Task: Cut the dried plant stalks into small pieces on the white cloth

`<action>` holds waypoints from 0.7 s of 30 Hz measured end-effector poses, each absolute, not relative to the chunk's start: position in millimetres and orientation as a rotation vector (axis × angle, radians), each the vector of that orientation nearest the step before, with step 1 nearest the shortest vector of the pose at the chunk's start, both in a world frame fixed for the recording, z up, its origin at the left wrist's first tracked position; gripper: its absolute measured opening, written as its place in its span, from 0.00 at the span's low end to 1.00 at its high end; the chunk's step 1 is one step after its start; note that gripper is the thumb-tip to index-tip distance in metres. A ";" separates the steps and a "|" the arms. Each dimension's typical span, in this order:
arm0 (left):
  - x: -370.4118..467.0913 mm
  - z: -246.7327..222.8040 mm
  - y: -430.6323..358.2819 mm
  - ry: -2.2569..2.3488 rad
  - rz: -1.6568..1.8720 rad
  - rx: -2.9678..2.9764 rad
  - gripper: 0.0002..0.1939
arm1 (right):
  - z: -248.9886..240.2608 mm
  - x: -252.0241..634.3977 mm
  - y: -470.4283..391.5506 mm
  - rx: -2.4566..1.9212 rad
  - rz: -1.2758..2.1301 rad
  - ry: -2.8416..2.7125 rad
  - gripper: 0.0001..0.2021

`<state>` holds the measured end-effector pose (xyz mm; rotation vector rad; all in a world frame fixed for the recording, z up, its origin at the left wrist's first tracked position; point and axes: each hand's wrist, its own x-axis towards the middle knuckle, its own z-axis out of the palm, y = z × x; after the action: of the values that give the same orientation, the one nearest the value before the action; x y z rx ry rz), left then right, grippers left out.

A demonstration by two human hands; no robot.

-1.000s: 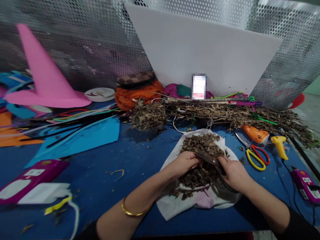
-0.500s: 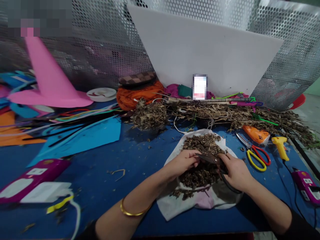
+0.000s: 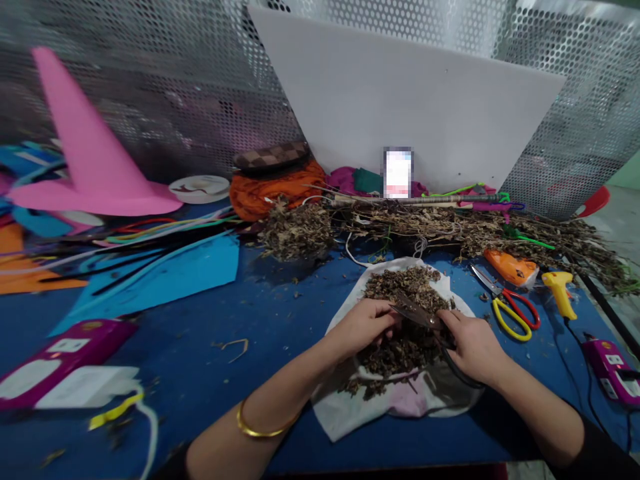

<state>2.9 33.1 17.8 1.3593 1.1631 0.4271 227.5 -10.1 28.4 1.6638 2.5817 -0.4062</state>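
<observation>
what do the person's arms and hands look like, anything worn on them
Both hands are bare, no gloves. The left hand has a thin gold bangle on its forearm, which is uncovered. The right hand has a bare forearm ending in a dark sleeve pushed up near the elbow.

Bare forearms, a thin gold bangle (image 3: 257,429) on the left wrist, a dark sleeve (image 3: 600,453) on the right arm.

We are seeing the leaf pile (image 3: 407,313) lying on a cloth (image 3: 360,413) near the table's (image 3: 280,320) front edge, scissors (image 3: 510,307) lying to its right, a board (image 3: 400,113) leaning behind.
</observation>
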 end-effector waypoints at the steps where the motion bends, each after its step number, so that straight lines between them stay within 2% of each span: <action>1: 2.9 18.0 33.0 1.170 0.430 1.390 0.13 | 28.0 227.2 -10.2 1.670 -0.408 2.583 0.21; 7: 5.5 22.7 30.6 1.077 0.480 1.423 0.10 | 25.1 226.1 -11.0 1.666 -0.394 2.632 0.22; 15: 8.9 28.4 28.9 1.077 0.503 1.249 0.10 | 25.5 225.3 -11.2 1.670 -0.433 2.573 0.14; 21: 7.9 24.9 31.0 1.084 0.475 1.252 0.11 | 23.7 226.2 -10.2 1.662 -0.371 2.585 0.19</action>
<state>7.9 31.0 24.9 1.2518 1.0835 0.4747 226.2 -10.2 23.7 1.6617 2.5853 -0.3711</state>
